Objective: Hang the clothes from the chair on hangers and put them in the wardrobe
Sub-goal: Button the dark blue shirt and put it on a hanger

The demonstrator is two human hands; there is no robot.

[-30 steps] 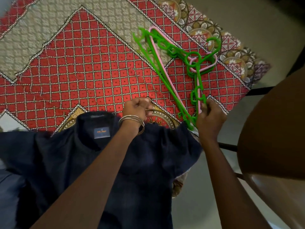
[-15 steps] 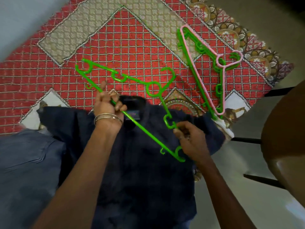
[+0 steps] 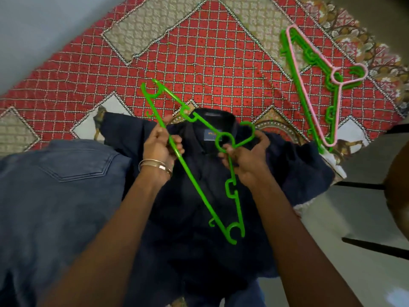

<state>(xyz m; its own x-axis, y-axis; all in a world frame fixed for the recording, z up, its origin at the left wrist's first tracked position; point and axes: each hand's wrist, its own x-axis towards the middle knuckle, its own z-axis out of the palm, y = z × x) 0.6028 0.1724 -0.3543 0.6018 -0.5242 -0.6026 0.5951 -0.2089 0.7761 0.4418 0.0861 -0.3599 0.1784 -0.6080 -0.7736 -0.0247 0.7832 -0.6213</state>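
Observation:
A dark navy shirt (image 3: 287, 173) lies flat on a red patterned bedspread (image 3: 199, 63), collar away from me. Over it I hold a green plastic hanger (image 3: 194, 185). My left hand (image 3: 159, 147) grips the hanger's long bottom bar near its upper end. My right hand (image 3: 245, 156) grips the hanger at the neck, just below its hook. The hanger hangs tilted, one end pointing toward me. A pile of green and pink hangers (image 3: 309, 85) lies on the bedspread at the right.
Grey-blue jeans (image 3: 55, 196) lie on the left beside the shirt. A brown chair (image 3: 398, 185) with black legs stands at the right edge on a pale floor (image 3: 354, 218). A grey wall shows at the top left.
The green hanger has swung from lying across the shirt to pointing toward me. My right hand has shifted from its shoulder to the neck below the hook. The view moved closer.

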